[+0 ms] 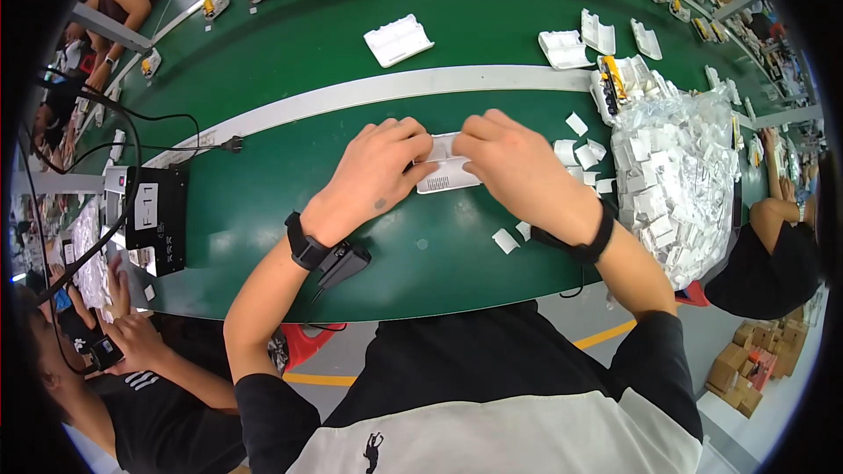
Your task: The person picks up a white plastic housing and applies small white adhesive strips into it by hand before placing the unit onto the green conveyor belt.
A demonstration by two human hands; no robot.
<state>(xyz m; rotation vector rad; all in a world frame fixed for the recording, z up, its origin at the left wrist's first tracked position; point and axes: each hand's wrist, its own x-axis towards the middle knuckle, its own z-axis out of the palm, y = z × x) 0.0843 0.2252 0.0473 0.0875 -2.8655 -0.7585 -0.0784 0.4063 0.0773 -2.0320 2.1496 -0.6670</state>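
Note:
A white plastic housing shell [450, 177] with a patch of vent slots lies on the green table in front of me. My left hand [379, 162] grips its left end, thumb along the near edge and fingers curled over the far side. On the right end, my right hand [509, 158] is closed with its fingertips pressed down at the shell; whether a small piece is under them is hidden. Several small white pieces [587, 155] lie on the table to the right of my right hand. Black bands circle both my wrists.
A clear bag [676, 184] heaped with small white pieces stands at the right. White shells [398, 40] lie beyond the pale rail [369, 88]. At left stand a black box [158, 219] and a cable plug [232, 145]. A co-worker's hand [136, 338] shows at lower left.

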